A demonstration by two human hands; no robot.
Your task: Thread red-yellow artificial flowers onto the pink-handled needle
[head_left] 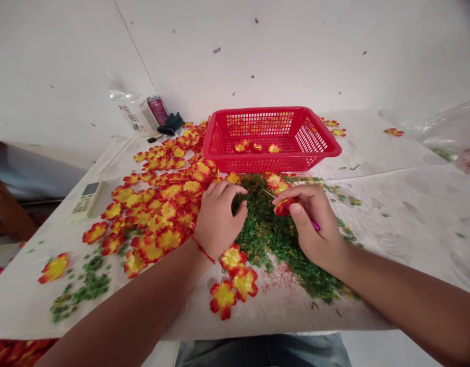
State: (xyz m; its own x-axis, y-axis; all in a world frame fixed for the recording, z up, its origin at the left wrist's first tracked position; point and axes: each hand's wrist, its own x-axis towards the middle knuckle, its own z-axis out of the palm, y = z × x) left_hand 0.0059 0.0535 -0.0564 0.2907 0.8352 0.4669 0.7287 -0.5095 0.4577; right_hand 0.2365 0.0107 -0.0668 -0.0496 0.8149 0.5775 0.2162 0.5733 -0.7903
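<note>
My left hand (220, 216) is over the right edge of a pile of red and yellow fabric flowers (168, 206), its thumb and fingers apart with nothing between them. In my right hand (315, 224) is a tool with a purple handle (315, 226) and a thin metal tip pointing up and left. A red flower piece (284, 206) sits between the fingers of that same hand, around the tool's shaft. Small green plastic foliage (265, 232) lies heaped between and below both hands. Three loose flowers (234, 288) rest on the table near the front.
Behind my hands stands a red plastic basket (273, 164) with a few flowers inside. A remote control (87, 200) lies at the left. A can (157, 109), a white packet (137, 116) and a dark cloth (171, 124) are by the wall. Clear plastic bags (451, 127) lie at the right.
</note>
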